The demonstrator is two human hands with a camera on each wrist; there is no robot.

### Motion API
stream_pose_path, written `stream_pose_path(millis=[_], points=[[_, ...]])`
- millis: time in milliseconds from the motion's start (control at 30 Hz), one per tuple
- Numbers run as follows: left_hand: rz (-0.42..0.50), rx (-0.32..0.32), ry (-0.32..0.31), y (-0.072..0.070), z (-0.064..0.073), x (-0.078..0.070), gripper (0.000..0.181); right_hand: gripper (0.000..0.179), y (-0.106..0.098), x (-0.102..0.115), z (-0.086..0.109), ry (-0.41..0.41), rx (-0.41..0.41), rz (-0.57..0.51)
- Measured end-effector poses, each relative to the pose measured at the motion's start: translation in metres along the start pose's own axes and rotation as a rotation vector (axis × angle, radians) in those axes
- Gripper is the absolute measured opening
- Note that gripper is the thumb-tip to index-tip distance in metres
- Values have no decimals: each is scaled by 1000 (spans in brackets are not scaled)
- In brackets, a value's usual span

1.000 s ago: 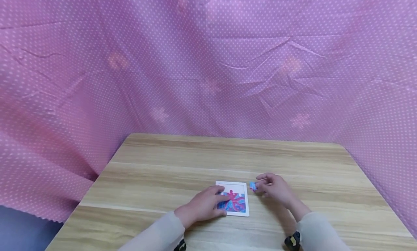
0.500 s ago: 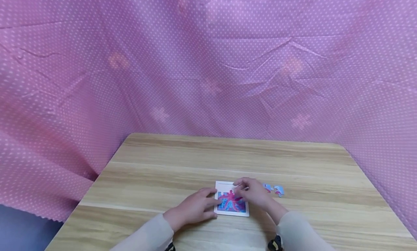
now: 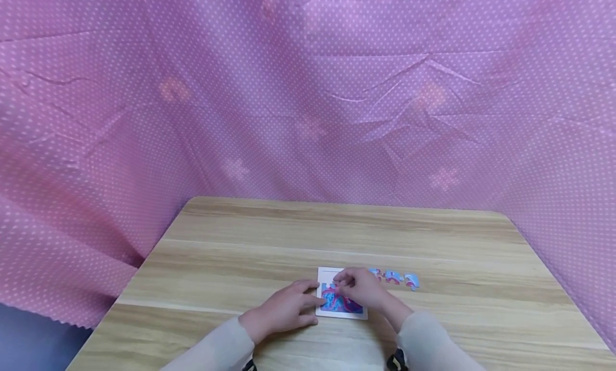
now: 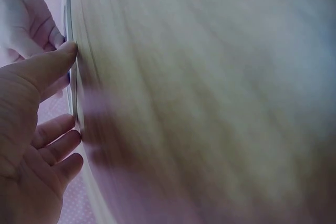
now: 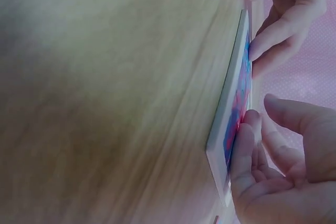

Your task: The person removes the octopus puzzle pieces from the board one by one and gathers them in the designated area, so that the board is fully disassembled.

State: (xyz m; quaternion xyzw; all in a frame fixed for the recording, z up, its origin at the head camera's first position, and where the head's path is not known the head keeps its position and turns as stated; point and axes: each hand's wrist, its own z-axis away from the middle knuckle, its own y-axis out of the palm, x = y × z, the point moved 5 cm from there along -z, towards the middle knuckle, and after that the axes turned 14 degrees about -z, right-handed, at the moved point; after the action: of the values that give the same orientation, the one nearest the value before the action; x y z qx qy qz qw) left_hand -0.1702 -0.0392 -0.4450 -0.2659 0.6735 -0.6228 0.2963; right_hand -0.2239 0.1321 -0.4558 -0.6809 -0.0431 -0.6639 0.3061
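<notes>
Pale wood grain runs across the table (image 3: 231, 232), its rounded far corners set against a pink dotted cloth (image 3: 308, 93). In the head view, a white-rimmed board (image 3: 326, 275) lies flat, about midway between the table's left and right edges and well apart from the far one. Straight, spread fingers of the left hand (image 3: 289, 307) lie at the board's left edge, one reaching over the printed picture (image 3: 332, 303); they clasp nothing, and seem placed there to keep the board from sliding. Above the picture bends the right hand (image 3: 363, 290), thumb and forefinger close together; whether a piece sits between them I cannot tell. Three loose jigsaw pieces (image 3: 393, 276) stretch from the board's upper right corner toward the table's right edge, probably laid there to be off the board yet near the right hand.

In the left wrist view, the board shows as a thin strip, the left fingertips touching or just beside it, which fits a light brace rather than a grip.

In the right wrist view, the right fingers curl low at the picture, apparently for fine control, while the left hand rests at the board's opposite end.
</notes>
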Motion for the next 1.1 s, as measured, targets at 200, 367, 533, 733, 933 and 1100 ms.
stream_pose_path(millis=[200, 367, 533, 733, 933, 1100], points=[[5, 13, -4, -1, 2, -1, 41, 19, 5, 0, 1, 45, 9, 29], [-8, 20, -7, -1, 3, -2, 41, 19, 8, 4, 3, 59, 20, 53], [-7, 23, -7, -3, 5, -5, 42, 16, 11, 6, 5, 49, 20, 52], [2, 22, -2, -3, 6, -6, 41, 13, 11, 9, 6, 34, 17, 8], [2, 16, 2, -1, 6, -5, 41, 12, 11, 10, 6, 25, 17, 4], [1, 10, 7, 1, 5, -4, 41, 12, 11, 10, 6, 7, 10, 14]])
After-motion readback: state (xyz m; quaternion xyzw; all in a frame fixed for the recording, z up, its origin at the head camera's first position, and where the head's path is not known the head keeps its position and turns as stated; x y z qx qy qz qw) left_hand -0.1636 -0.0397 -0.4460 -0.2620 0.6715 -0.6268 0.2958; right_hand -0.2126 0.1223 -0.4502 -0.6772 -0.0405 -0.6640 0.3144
